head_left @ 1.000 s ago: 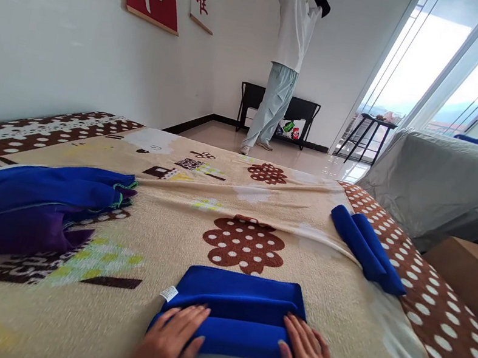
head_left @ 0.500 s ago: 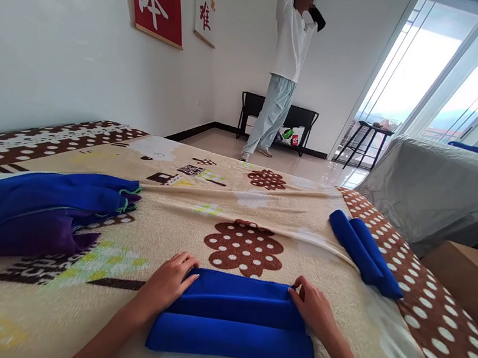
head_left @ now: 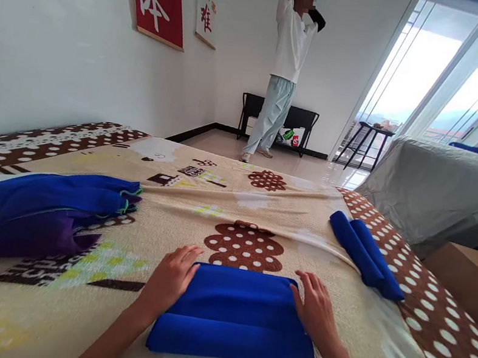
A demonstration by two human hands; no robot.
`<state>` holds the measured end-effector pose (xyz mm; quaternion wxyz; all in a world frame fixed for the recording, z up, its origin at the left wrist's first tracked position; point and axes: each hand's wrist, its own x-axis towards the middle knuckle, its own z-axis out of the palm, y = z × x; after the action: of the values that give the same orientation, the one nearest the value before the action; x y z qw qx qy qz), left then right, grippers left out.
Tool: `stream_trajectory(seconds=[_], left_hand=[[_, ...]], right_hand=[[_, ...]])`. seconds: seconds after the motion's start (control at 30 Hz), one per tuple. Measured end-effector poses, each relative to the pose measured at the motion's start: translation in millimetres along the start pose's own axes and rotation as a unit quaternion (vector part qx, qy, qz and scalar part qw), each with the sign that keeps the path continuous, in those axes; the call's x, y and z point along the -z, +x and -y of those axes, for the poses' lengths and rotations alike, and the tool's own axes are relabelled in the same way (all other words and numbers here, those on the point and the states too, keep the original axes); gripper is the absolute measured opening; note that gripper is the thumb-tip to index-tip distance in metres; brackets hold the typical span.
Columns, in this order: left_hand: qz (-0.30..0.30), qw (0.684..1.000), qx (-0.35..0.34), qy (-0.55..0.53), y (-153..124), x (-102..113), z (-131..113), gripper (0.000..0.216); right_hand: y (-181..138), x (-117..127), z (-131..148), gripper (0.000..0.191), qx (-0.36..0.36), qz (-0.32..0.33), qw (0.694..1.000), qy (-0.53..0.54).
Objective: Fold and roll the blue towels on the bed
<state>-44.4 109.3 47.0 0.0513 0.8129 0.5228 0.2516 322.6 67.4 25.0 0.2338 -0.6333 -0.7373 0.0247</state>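
Note:
A folded blue towel (head_left: 237, 314) lies on the patterned blanket (head_left: 238, 210) just in front of me. My left hand (head_left: 169, 281) rests on the towel's left end, fingers stretched forward and lying flat. At the right end my right hand (head_left: 313, 306) lies the same way, fingers extended along the fold. Neither hand grips anything; both press against the towel's far corners.
A heap of blue and purple cloths (head_left: 25, 209) lies at the left. A rolled blue towel (head_left: 364, 253) sits at the right edge. A person in a white shirt (head_left: 287, 64) stands by the far wall. A grey-covered bed (head_left: 446, 184) stands to the right.
My hands went from the towel's near edge to its far edge and folded that edge toward me. The towel now shows a smooth top instead of a visible crease.

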Motion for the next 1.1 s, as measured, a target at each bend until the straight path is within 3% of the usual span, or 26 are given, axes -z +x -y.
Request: stream_trajectory(seconds=[0.13, 0.23, 0.33, 0.43, 0.5, 0.6, 0.7, 0.77, 0.93, 1.1], left_hand=[[0.138, 0.978, -0.152, -0.025, -1, 1, -27, 0.057], [0.197, 0.964, -0.176, -0.017, 2, -5, -19, 0.055], [0.172, 0.978, -0.118, 0.009, -3, -5, 15, 0.046], [0.113, 0.992, -0.043, 0.043, -28, 4, 46, 0.043], [0.022, 0.998, -0.033, 0.056, -55, 14, 48, 0.043], [-0.089, 0.989, -0.103, 0.062, -98, 26, 24, 0.043], [-0.058, 0.971, -0.2, 0.114, -123, 29, -9, 0.049], [-0.044, 0.963, -0.224, 0.144, -127, 23, -20, 0.053], [-0.066, 0.976, -0.168, 0.124, -113, 3, -18, 0.051], [-0.039, 0.992, -0.112, 0.029, -104, 16, -15, 0.045]], right_hand=[[1, 6, 29, 0.049, 0.155, 0.112, 0.981, 0.044], [2, 7, 26, 0.046, 0.189, 0.166, 0.966, 0.057], [-6, 10, -3, 0.044, 0.149, 0.165, 0.974, 0.051], [-28, 16, -35, 0.045, 0.085, 0.135, 0.986, 0.035], [-50, 21, -46, 0.045, 0.051, 0.09, 0.995, 0.01], [-87, 27, -40, 0.046, 0.079, 0.011, 0.996, -0.036], [-111, 26, -20, 0.053, 0.183, -0.042, 0.98, -0.063], [-118, 20, -10, 0.056, 0.221, -0.071, 0.97, -0.078], [-109, 3, -7, 0.047, 0.202, -0.083, 0.971, -0.101], [-101, 20, -8, 0.036, 0.155, -0.031, 0.987, -0.021]])
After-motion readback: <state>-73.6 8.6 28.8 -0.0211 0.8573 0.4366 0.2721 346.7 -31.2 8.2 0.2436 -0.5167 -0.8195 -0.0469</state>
